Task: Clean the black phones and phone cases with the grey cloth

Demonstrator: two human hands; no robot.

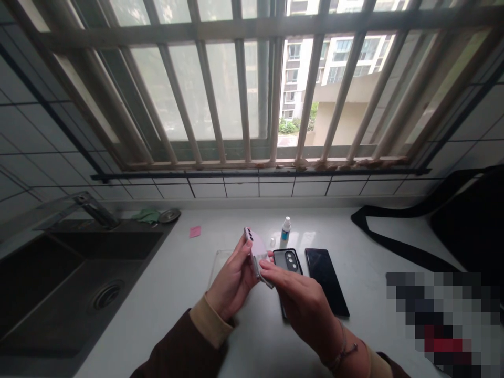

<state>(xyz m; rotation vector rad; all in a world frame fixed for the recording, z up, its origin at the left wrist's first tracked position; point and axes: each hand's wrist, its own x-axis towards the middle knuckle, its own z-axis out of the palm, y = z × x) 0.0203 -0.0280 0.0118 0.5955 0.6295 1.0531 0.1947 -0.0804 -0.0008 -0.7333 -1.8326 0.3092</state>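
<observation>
My left hand [233, 278] is closed around a pale pink smartphone [258, 245], tilted with its camera lenses toward the top. Over the phone's lower back lies a thin grey cloth [259, 261], pressed down by the fingers of my right hand [305, 299]; its exact material is hard to make out. Just behind my right hand is a black phone case [281, 257], partly covered by it. To its right a dark smartphone [326, 281] lies flat. A clear phone case [219, 261] shows partly behind my left hand.
A small white bottle with a blue label [285, 231] stands at the back, beside a small white cap [272, 241]. A pink square [195, 231] lies to the left. The dark sink [137, 257] with its faucet [98, 212] is at left; a black strap [394, 211] at right.
</observation>
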